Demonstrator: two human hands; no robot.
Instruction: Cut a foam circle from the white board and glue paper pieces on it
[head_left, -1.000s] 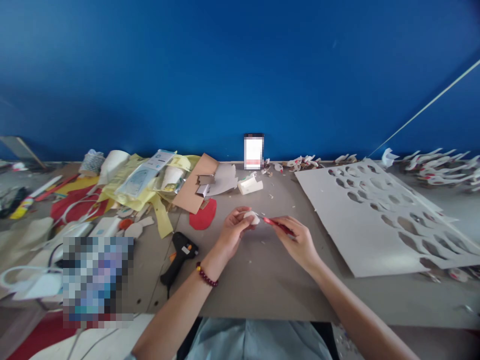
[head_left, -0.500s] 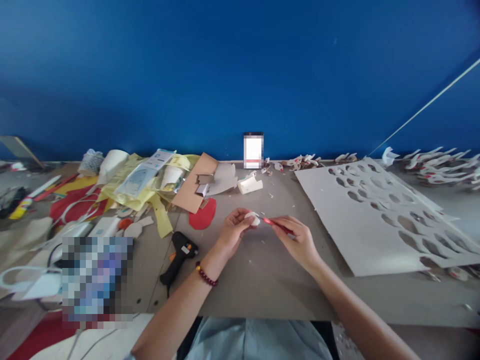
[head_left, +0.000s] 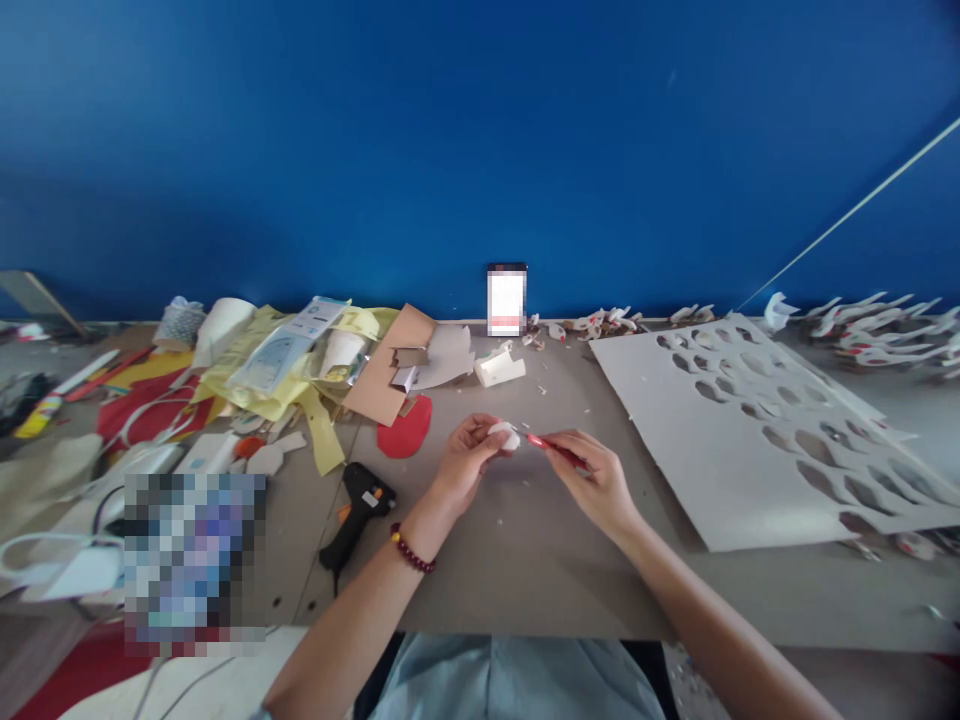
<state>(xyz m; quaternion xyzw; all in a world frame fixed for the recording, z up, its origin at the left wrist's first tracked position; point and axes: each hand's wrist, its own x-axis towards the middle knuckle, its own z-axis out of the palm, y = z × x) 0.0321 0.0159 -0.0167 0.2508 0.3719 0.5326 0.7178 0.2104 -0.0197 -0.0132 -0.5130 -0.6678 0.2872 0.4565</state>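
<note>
Pinched in my left hand (head_left: 471, 455) is a small white piece (head_left: 505, 436), which looks like thick paper or foam board. My right hand (head_left: 596, 475) is closed around a red-handled craft knife (head_left: 546, 446). Its thin tip points left and meets or nearly meets the white piece; contact is too small to tell. Both hands are just above the grey table (head_left: 517, 560). Small white scraps lie beneath and beyond them. My left fingertips are partly hidden behind the piece.
A black glue gun (head_left: 361, 510) lies left of my left arm. Behind it are a red cutout (head_left: 405, 428) and brown cardboard (head_left: 390, 375). A large white sheet with cut-out holes (head_left: 675, 430) lies right. A blurred screen (head_left: 507, 300) stands against the blue wall.
The white piece has turned slightly in my left fingers, and its narrow raised sliver no longer shows. The knife stays almost in place.
</note>
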